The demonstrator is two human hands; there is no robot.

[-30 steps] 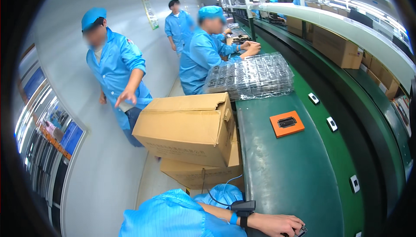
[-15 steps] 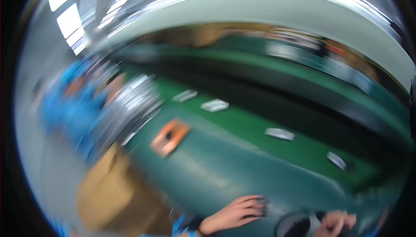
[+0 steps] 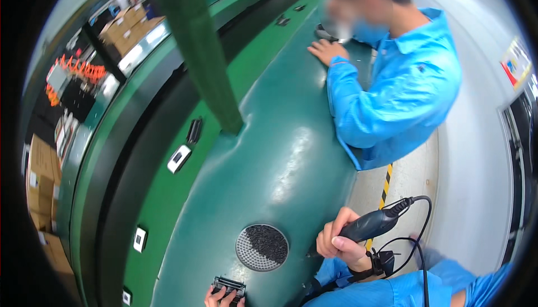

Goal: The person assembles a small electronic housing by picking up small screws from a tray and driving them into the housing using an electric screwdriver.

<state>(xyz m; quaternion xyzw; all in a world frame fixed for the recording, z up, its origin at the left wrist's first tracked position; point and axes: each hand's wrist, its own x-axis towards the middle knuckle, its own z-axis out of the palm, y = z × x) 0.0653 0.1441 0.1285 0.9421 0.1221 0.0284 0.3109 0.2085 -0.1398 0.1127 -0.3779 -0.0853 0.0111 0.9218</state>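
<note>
At the lower edge my left hand (image 3: 222, 298) has its fingers over a small black plastic part (image 3: 230, 283) on the green work surface. My right hand (image 3: 342, 238) grips a dark corded electric screwdriver (image 3: 372, 224), its tip end toward the left and its cable running off behind the wrist. Between the two hands sits a round grey dimpled dish (image 3: 244, 252). A heap of tiny black pieces, apparently screws (image 3: 268, 242), covers much of that dish.
A green conveyor belt (image 3: 162, 206) on the left carries white devices (image 3: 179, 159) and a black part (image 3: 194, 131). A green post (image 3: 204, 60) rises beside it. A co-worker in blue (image 3: 392, 99) leans at the far bench. Cardboard boxes (image 3: 45, 178) stand far left.
My view has swung to the right, so the co-worker and post now appear. The screwdriver now shows in my right hand. My left hand remains at a small dark part.
</note>
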